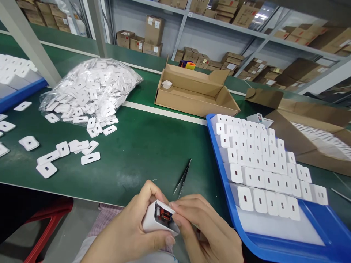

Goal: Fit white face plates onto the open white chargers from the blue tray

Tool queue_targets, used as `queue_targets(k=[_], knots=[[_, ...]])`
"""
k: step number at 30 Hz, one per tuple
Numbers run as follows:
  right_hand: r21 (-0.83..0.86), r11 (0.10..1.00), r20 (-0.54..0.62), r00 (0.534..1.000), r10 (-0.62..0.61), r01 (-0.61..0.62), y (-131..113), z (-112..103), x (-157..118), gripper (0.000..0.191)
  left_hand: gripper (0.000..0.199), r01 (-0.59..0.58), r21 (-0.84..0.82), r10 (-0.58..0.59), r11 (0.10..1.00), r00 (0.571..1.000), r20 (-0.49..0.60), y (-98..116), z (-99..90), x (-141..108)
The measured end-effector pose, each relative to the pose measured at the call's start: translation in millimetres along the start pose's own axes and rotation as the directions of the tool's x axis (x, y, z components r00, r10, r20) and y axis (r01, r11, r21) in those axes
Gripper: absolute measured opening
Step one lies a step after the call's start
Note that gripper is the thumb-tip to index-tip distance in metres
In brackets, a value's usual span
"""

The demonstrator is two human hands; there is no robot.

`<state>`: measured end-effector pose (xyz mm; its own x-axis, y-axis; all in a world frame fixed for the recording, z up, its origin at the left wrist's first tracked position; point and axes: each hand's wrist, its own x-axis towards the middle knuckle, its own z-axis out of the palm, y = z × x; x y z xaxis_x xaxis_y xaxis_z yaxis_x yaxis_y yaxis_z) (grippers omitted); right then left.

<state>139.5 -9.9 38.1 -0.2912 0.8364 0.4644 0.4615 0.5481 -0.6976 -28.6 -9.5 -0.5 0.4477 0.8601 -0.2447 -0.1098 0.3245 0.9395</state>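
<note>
My left hand (131, 226) is wrapped around a white charger housing (149, 221) near the table's front edge. The housing's open end faces up and to the right, and a circuit board (163, 214) with orange and silver parts shows inside. My right hand (204, 226) is closed, thumb and index fingertips pressed together at the rim of that opening. Anything small between those fingertips is hidden. Black tweezers (182, 178) lie on the green table just beyond my hands. Loose white end caps (90, 157) with small slots are scattered to the left.
A blue tray (219, 160) on the right holds rows of white chargers (257, 160). Behind stand a clear bag of caps (93, 87) and an open cardboard box (192, 104). Another open carton (287, 124) sits at far right, and a second blue tray (22, 95) at far left.
</note>
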Motion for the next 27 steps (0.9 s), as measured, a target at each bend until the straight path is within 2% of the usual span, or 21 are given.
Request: queue_targets(k=[5, 14, 16, 19, 21, 23, 25, 27], knots=[[0.021, 0.997, 0.029, 0.997, -0.074, 0.073, 0, 1, 6, 0.022, 0.047, -0.038, 0.018, 0.038, 0.999, 0.999, -0.002, -1, -0.4, -1], [0.113, 0.994, 0.186, 0.982, -0.024, 0.003, 3, 0, -2, 0.021, 0.043, -0.169, -0.02, 0.169, 0.985, 0.986, -0.004, -7, 2.5, -1], [0.094, 0.994, 0.206, 0.976, -0.067, 0.048, 4, 4, -8, 0.025, 0.045, -0.24, -0.112, 0.235, 0.964, 0.97, -0.058, -7, 7.9, 2], [-0.021, 0.995, 0.153, 0.984, -0.091, 0.096, 8, 14, -15, 0.03, 0.042, -0.347, -0.239, 0.308, 0.907, 0.933, -0.187, -11, 16.8, 6], [-0.06, 0.995, 0.116, 0.991, -0.068, 0.075, 10, 20, -17, 0.027, 0.039, -0.356, -0.271, 0.297, 0.895, 0.926, -0.235, -15, 19.8, 8], [-0.089, 0.992, 0.125, 0.989, -0.074, 0.085, 13, 24, -17, 0.026, 0.04, -0.334, -0.234, 0.267, 0.913, 0.923, -0.276, -18, 19.1, 9], [-0.158, 0.978, 0.171, 0.979, -0.108, 0.135, 14, 23, -15, 0.031, 0.041, -0.295, -0.185, 0.228, 0.937, 0.922, -0.312, -18, 16.6, 10], [-0.232, 0.951, 0.21, 0.965, -0.158, 0.206, 14, 20, -12, 0.036, 0.042, -0.24, -0.218, 0.174, 0.946, 0.943, -0.285, -14, 14.6, 10]])
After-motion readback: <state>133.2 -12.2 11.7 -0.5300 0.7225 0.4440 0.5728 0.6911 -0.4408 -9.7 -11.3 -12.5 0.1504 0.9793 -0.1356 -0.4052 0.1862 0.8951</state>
